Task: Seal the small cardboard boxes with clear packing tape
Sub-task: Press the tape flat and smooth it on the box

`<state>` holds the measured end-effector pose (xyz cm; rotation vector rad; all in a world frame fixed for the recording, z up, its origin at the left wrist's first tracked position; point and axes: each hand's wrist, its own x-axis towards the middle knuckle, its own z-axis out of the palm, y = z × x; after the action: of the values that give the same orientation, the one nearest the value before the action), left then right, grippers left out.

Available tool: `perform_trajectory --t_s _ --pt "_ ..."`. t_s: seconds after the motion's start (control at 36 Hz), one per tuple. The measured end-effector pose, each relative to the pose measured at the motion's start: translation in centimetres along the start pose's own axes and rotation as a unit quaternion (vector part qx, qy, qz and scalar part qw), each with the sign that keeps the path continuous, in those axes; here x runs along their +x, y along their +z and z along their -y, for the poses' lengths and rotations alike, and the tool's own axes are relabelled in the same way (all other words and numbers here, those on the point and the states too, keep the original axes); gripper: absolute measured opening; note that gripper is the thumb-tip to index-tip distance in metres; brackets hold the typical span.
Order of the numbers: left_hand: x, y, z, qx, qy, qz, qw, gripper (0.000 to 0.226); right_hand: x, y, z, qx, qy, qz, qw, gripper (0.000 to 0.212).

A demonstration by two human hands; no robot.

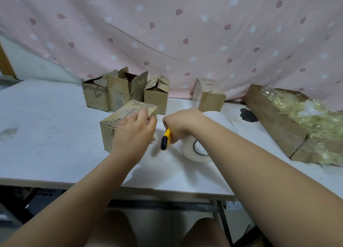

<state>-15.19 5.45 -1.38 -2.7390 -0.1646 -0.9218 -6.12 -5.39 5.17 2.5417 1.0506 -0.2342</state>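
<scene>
Both forearms reach in from 6 o'clock over the near edge of the white table (46,135). The left hand (133,133) lies palm down on the near right part of the small cardboard box (111,122), its fingers straight and spread across the lid, not curled. The right hand (181,124), at 3 o'clock of the left and just apart from it, is closed in a fist round a yellow utility knife (165,139). The knife's long axis runs close to 12 to 6 o'clock, with the black end nearest the person. The box sits at the middle of the table, flaps down, its long axis running from about 8 to 2 o'clock. A roll of clear packing tape (196,152) stands on edge at 5 o'clock of the right hand, partly hidden by the wrist. Farther off, at 11 o'clock, several open boxes (120,90) stand bunched together. At 1 o'clock stands a closed box (209,98). At 3 o'clock lies a long cardboard tray (274,120) holding crumpled tape scraps (315,120). A pink patterned curtain (167,33) hangs behind.
</scene>
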Motion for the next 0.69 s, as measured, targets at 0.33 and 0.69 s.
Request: perform_trajectory --t_s 0.33,0.69 --pt "-0.3 -0.2 1.8 -0.023 -0.043 0.044 0.998 0.011 0.7 1.0 3.5 -0.168 -0.009 0.005 0.986 0.019" --pt "0.4 0.0 2.5 -0.155 -0.127 0.060 0.978 0.026 -0.2 0.7 2.5 -0.134 -0.015 -0.039 0.990 0.022"
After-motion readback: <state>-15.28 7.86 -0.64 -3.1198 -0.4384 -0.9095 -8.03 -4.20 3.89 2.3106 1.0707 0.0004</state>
